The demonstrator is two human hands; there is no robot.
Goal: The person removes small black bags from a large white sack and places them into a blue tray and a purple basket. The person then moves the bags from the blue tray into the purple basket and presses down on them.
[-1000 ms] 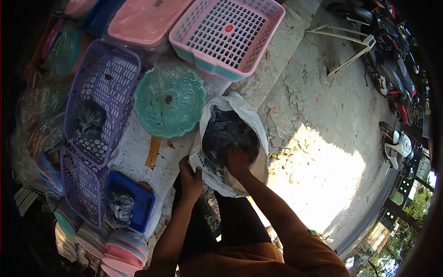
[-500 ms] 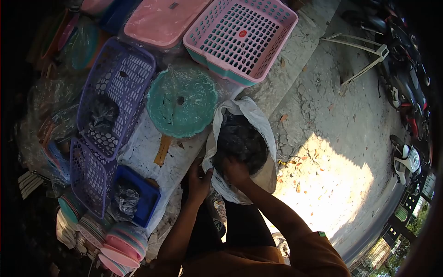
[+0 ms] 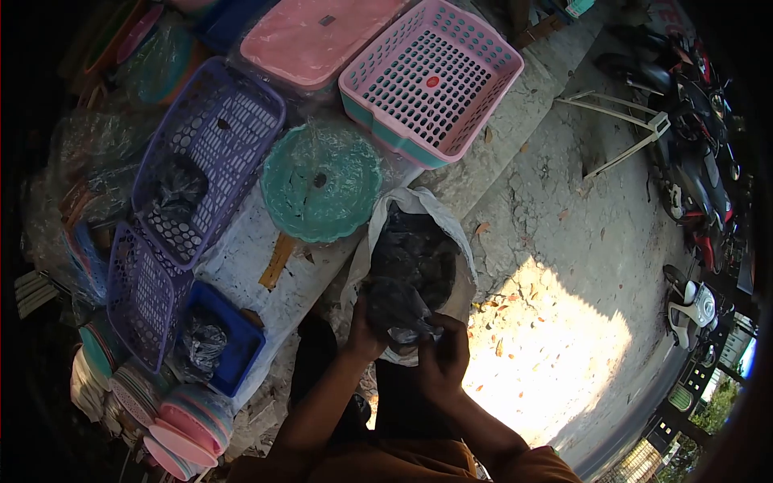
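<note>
At the far left, a purple perforated basket (image 3: 205,153) leans over a second purple basket (image 3: 145,294), and a blue tub (image 3: 233,342) below them holds a crumpled black plastic bag (image 3: 200,342). Stacked pink and teal lids (image 3: 181,431) sit near the bottom left. These wares lie on a pale cloth-covered desk (image 3: 241,258), apparently spread out so each can be seen. A teal scalloped bowl (image 3: 322,181) wrapped in clear film rests in the middle, with a pink lid (image 3: 318,36) and a pink latticed tray (image 3: 435,76) beyond it.

Just right of the bowl, at the desk's edge, stands a white sack (image 3: 451,233) with its mouth folded open, full of dark crinkled plastic bags (image 3: 415,253). The left hand (image 3: 362,334) grips the sack's near rim, seemingly to hold it steady and open. The right hand (image 3: 443,354) is clenched on a dark plastic bag (image 3: 398,310) bunched at the sack's mouth; the bag looks thin, glossy and wrinkled.

To the right lie cracked concrete pavement (image 3: 564,241) with a sunlit patch, and parked motorbikes (image 3: 696,137).
</note>
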